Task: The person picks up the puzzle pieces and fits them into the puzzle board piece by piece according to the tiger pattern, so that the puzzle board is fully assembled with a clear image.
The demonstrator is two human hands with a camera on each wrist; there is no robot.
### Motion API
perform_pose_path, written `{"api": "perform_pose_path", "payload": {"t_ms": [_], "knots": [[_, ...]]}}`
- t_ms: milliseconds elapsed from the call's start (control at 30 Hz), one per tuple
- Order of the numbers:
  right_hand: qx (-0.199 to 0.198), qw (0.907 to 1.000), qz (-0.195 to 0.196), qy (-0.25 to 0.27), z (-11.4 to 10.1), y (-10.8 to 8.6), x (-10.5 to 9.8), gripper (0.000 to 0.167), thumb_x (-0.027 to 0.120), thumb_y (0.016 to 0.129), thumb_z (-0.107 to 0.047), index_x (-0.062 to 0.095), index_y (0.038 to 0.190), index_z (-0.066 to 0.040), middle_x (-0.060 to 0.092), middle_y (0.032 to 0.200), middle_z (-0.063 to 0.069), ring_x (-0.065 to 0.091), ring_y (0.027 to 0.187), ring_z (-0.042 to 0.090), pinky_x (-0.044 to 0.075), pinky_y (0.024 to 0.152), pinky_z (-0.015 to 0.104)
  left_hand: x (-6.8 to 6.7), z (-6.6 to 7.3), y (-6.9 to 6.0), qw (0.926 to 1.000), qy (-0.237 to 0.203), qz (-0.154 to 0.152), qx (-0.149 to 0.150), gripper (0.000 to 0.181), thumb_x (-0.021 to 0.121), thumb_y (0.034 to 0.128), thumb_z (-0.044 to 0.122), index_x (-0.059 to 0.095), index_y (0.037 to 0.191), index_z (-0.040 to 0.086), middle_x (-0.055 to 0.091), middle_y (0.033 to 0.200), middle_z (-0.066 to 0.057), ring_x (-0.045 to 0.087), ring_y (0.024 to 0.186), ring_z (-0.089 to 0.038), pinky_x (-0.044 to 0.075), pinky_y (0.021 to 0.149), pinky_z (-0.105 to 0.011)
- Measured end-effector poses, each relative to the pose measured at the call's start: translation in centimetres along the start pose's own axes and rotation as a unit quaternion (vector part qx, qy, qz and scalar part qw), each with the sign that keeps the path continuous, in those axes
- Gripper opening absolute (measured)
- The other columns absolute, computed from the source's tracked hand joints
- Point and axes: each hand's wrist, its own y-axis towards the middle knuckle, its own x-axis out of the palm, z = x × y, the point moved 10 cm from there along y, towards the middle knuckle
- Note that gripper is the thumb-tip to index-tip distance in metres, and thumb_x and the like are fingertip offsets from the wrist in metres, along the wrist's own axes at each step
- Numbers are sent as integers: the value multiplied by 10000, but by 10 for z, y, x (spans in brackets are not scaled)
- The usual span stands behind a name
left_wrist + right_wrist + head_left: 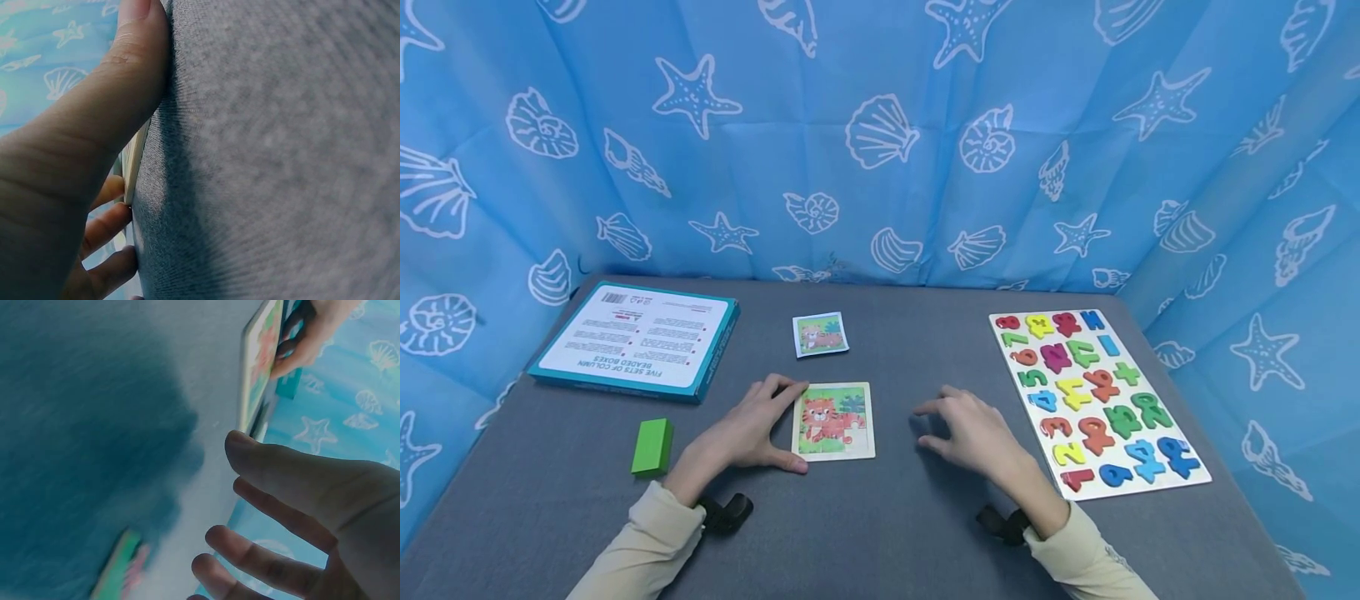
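Observation:
A square puzzle with a tiger picture lies in a pale wooden frame on the table; a pale gap shows near its lower right corner. My left hand holds the frame's left side, a fingertip at the upper corner and the thumb at the lower one. To the right of the puzzle, my right hand hovers with fingers spread and loosely bent, nothing seen between them. Low in the right wrist view is a small blurred green and pink piece; whether it touches the table I cannot tell.
Behind the puzzle lies a small tiger picture card. At the left are a flat teal and white box and a green block. A white board of colourful numbers and letters lies right. A blue curtain surrounds the table.

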Motion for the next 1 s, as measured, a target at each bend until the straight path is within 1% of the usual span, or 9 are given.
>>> {"api": "perform_pose_path", "payload": {"t_ms": [167,300,433,567,667,800,1000], "knots": [[127,9998,-83,99,21,-9,0,403,837,851,-227,744,1232,-133,653,1045,86,539,827,146,427,632,293,1,1,0,10000,34,-20,1,1178,863,683,655,344,1596,121,382,1533,-178,428,1337,-364,461,1033,-614],[263,9995,-134,150,33,-14,1,443,846,841,-230,729,1254,-117,663,1102,111,574,882,168,480,672,321,1,0,0,10000,43,-21,-15,1178,859,684,661,343,1597,126,380,1536,-175,423,1347,-367,459,1036,-617],[546,9979,-227,275,41,-17,2,437,850,838,-220,730,1239,-97,677,1139,139,626,932,206,545,733,382,1,-1,1,10000,43,-28,-33,1180,858,683,664,341,1598,129,379,1537,-173,419,1350,-366,458,1038,-617],[649,9967,-282,399,45,-19,1,416,857,829,-200,736,1211,-85,691,1112,127,646,949,208,566,787,416,2,-1,1,10000,41,-53,-39,1183,856,678,673,343,1597,134,382,1531,-172,424,1338,-362,461,1030,-617],[596,9966,-347,453,46,-20,1,408,866,815,-182,742,1188,-75,693,1062,104,634,911,181,563,786,404,2,-2,1,10000,34,-51,-39,1185,856,678,673,341,1598,132,381,1530,-174,424,1338,-362,461,1030,-616],[599,9963,-389,472,48,-20,2,376,863,816,-163,752,1164,-78,703,1028,81,630,899,165,563,793,395,2,-2,1,10000,43,-34,-39,1189,857,678,671,338,1600,127,380,1532,-175,423,1345,-365,460,1031,-618],[577,9966,-337,478,48,-18,5,270,822,848,-142,761,1107,-98,704,1036,88,629,897,169,558,770,396,2,-1,1,10000,62,-35,-30,1189,855,677,676,340,1599,128,383,1530,-176,429,1337,-362,463,1026,-618]]}}
